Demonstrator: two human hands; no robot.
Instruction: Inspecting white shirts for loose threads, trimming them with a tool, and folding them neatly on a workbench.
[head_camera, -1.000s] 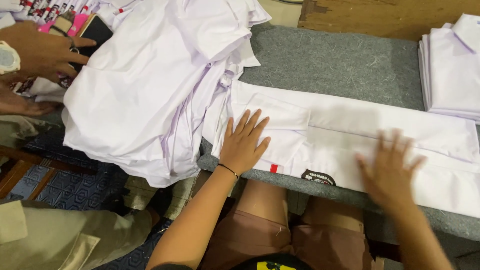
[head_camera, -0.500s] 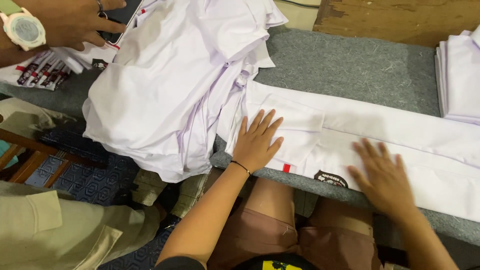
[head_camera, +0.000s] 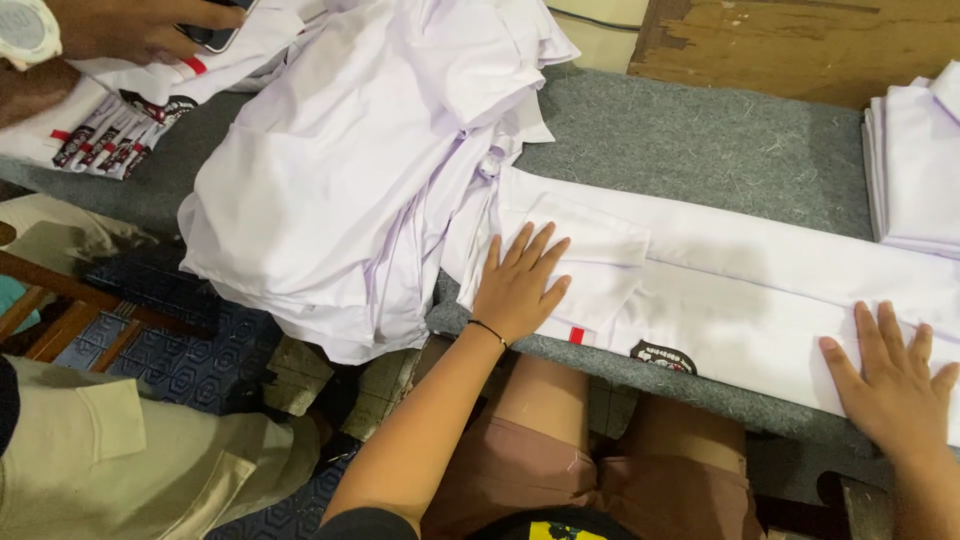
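Note:
A white shirt (head_camera: 740, 275) lies folded lengthwise on the grey felt table (head_camera: 700, 150), with a dark round badge and a small red tag near its front edge. My left hand (head_camera: 518, 285) presses flat on the shirt's left end, fingers spread, a thin black band on the wrist. My right hand (head_camera: 893, 380) rests flat on the shirt's right end near the table's front edge. Neither hand grips anything.
A big heap of white shirts (head_camera: 360, 170) hangs over the table's left edge. A folded stack of white shirts (head_camera: 915, 170) sits at the right. Another person's hand (head_camera: 130, 25) with a watch holds a phone at top left, above shirts with red tags. A wooden board stands behind.
My right hand has slid to the right along the shirt. My left hand stays pressed on the left end. The other person's hand has moved up in the view.

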